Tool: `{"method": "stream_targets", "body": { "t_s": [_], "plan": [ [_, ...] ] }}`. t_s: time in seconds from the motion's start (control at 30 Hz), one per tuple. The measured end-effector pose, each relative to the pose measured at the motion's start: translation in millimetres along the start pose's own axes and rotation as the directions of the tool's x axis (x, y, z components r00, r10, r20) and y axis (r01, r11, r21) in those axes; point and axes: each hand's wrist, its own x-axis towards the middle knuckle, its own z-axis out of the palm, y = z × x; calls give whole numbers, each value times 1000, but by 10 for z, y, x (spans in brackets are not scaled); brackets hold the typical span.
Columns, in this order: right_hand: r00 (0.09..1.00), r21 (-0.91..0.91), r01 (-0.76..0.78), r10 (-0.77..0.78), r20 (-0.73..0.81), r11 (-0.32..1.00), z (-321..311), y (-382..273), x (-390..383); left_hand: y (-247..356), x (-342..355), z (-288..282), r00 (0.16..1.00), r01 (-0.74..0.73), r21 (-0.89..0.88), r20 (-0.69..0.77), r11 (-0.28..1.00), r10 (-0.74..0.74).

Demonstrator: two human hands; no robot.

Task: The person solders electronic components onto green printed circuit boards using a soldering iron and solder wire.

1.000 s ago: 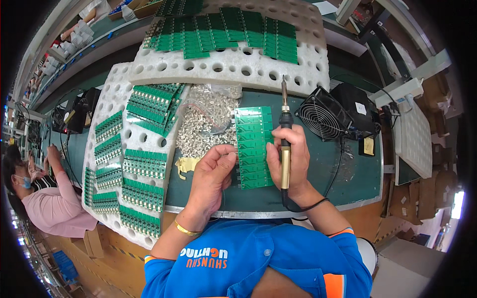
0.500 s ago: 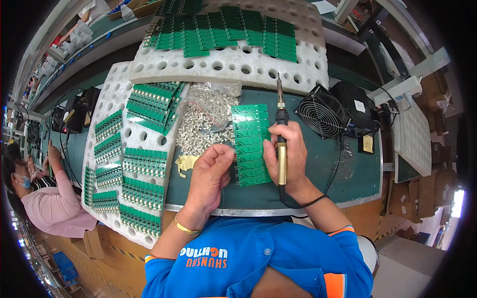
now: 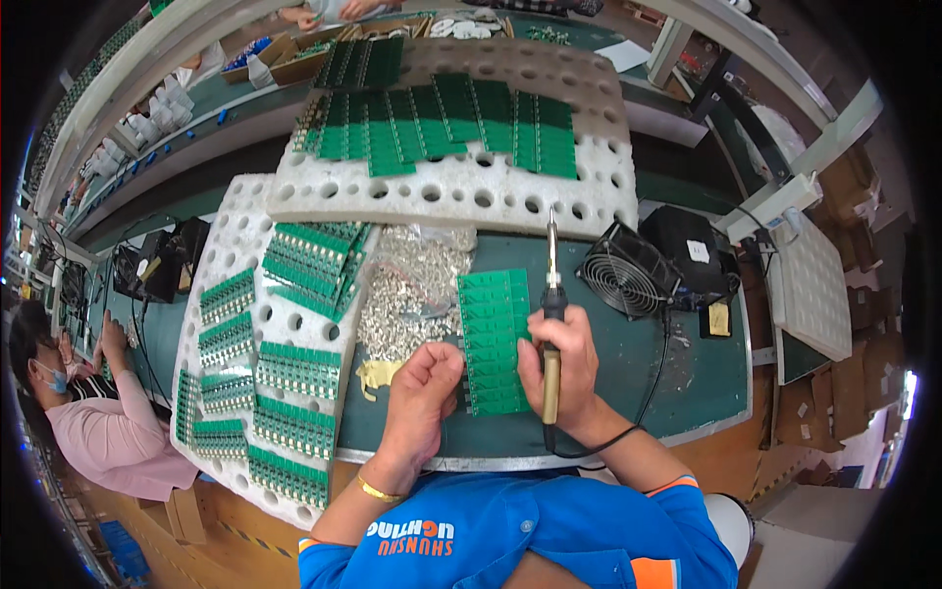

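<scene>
My right hand [image 3: 567, 358] grips a soldering iron [image 3: 552, 383], tip pointing away from me, and sits at the right side of a green circuit board panel [image 3: 491, 324]. At the panel's left edge, the thumb and forefinger of my left hand [image 3: 427, 393] are pinched together; what lies between them is hidden, though a thin strand seems to hang below. Behind that hand are a heap of small metal parts [image 3: 392, 324], a plastic bag of similar parts [image 3: 427, 250] and a crumpled yellow scrap [image 3: 376, 373].
Perforated foam slabs [image 3: 451, 201] hold many green boards, ahead and left. A fan [image 3: 620, 275], black soldering station [image 3: 687, 255] and cord [image 3: 667, 353] are at right. A co-worker in pink [image 3: 118, 432] sits left. Other people's hands [image 3: 304, 18] show beyond.
The whole scene sits lower in the picture, showing more of the far bench and workers' hands. My hands keep their places around the panel, with the iron still in my right one.
</scene>
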Motion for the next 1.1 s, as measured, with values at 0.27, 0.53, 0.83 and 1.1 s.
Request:
{"method": "stream_targets", "body": {
  "t_s": [0.27,0.53,0.83,1.1],
  "plan": [
    [999,-23,32,-33,-18,999,22,17,-16,-3,-29,8,995,-97,70,11,993,97],
    [1000,-16,28,-29,-13,999,59,40,-16,-10,-16,-14,991,-134,94,17,987,133],
    [1000,19,-4,5,-11,1000,33,8,7,-4,-1,-15,997,-72,72,1,995,72],
    [1000,58,-14,15,-16,998,11,-60,-2,-6,-28,-15,999,-47,62,-8,997,47]
  ]
}}
